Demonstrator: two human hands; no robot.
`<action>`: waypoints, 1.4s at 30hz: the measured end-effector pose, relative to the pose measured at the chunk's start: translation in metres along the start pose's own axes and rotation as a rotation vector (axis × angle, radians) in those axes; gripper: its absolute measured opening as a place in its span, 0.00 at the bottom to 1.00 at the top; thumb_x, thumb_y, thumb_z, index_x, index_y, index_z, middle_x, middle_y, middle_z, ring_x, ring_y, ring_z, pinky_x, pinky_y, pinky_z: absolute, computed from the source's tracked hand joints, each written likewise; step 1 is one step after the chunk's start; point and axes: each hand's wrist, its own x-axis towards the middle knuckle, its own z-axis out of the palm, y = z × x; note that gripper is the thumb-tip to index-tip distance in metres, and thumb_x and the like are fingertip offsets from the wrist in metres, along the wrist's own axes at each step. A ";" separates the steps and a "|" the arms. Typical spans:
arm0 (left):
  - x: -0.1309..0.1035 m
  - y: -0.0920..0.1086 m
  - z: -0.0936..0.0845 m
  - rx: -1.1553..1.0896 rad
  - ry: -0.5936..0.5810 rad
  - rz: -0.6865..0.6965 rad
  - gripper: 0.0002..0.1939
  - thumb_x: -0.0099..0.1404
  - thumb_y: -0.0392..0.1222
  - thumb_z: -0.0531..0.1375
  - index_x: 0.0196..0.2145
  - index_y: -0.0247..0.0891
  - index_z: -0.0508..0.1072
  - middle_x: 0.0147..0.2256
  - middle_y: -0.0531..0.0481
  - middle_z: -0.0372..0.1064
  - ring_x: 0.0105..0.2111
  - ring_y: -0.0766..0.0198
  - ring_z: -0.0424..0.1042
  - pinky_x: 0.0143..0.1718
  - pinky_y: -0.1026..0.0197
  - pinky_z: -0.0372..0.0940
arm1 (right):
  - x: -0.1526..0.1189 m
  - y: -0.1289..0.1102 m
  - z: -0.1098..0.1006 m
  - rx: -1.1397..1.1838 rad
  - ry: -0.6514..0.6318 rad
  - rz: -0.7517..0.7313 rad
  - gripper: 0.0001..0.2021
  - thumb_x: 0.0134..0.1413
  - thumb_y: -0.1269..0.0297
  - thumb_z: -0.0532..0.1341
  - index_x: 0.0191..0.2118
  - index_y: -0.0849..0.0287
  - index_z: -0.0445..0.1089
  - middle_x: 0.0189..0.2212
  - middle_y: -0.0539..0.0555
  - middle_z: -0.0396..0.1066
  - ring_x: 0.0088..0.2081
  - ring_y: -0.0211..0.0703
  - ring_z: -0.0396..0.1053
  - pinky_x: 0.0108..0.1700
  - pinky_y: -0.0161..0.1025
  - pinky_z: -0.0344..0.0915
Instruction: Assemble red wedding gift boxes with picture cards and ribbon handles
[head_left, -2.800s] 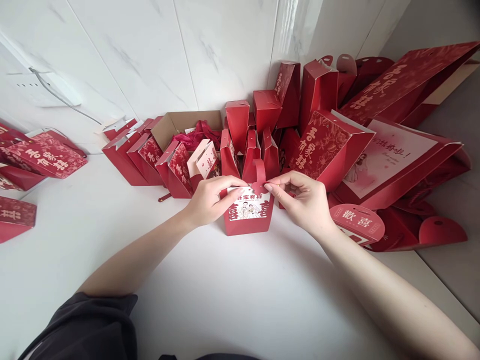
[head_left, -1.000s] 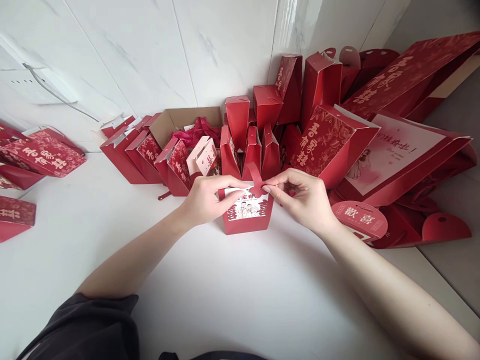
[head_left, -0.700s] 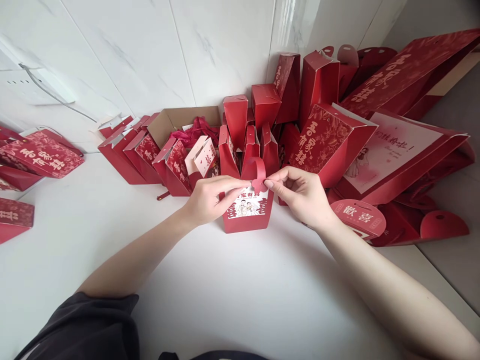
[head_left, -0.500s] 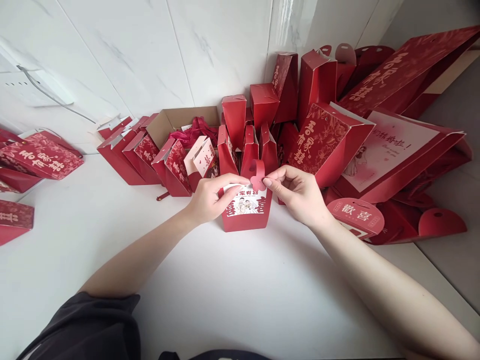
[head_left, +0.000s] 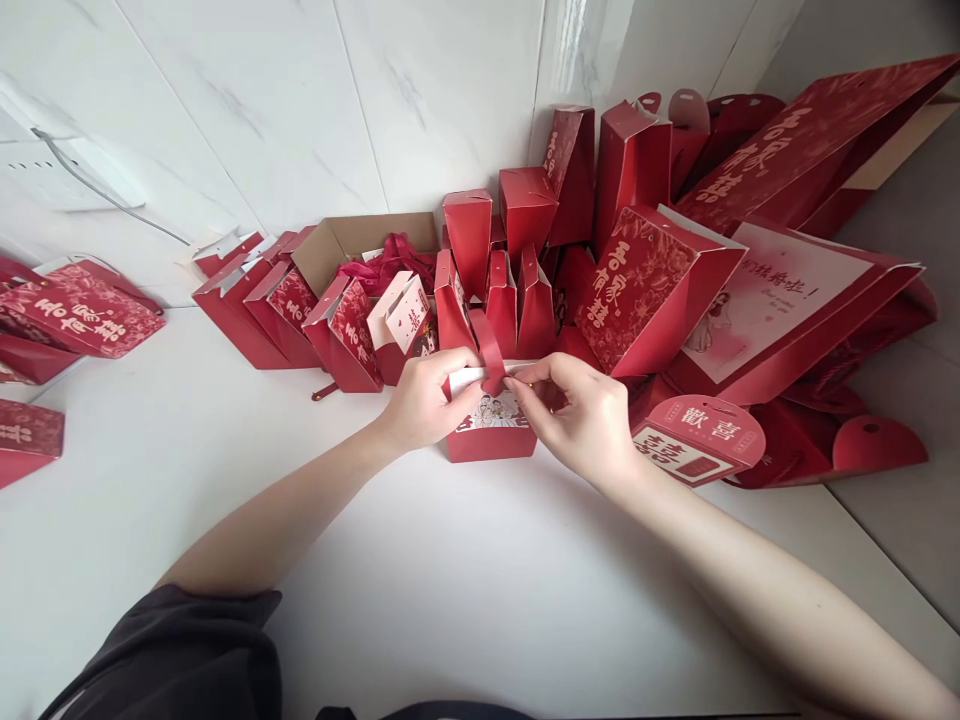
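In front of me a small red gift box (head_left: pixel 492 446) stands upright on the white table, its front printed with a couple and characters. My left hand (head_left: pixel 435 400) is closed on the left side of its top edge, thumb in front. With thumb and finger together, my right hand (head_left: pixel 574 405) pinches the end of a red paper strap (head_left: pixel 490 345) at the top of the box. A small gold-coloured point shows by the right fingers; what it is, I cannot make out. The strap arches up between both hands, and the fingers partly hide the print.
Several red boxes stand along the wall behind, beside a brown carton (head_left: pixel 375 235) of crimson ribbon (head_left: pixel 394 262). Larger red gift bags (head_left: pixel 780 300) crowd the right. More printed boxes (head_left: pixel 82 315) lie at the far left. A cable (head_left: pixel 112 190) hangs from the wall socket.
The strap has turned and shifted slightly left and down onto the box's top edge. My right hand has moved left and lower with it, and a pale upper edge of the box now shows.
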 end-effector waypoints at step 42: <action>0.000 0.000 0.014 0.022 0.101 0.062 0.07 0.69 0.37 0.57 0.31 0.36 0.68 0.24 0.56 0.61 0.23 0.71 0.58 0.25 0.67 0.56 | 0.006 -0.007 -0.013 0.387 -0.164 0.121 0.05 0.59 0.69 0.63 0.39 0.56 0.67 0.33 0.50 0.74 0.32 0.38 0.74 0.35 0.35 0.73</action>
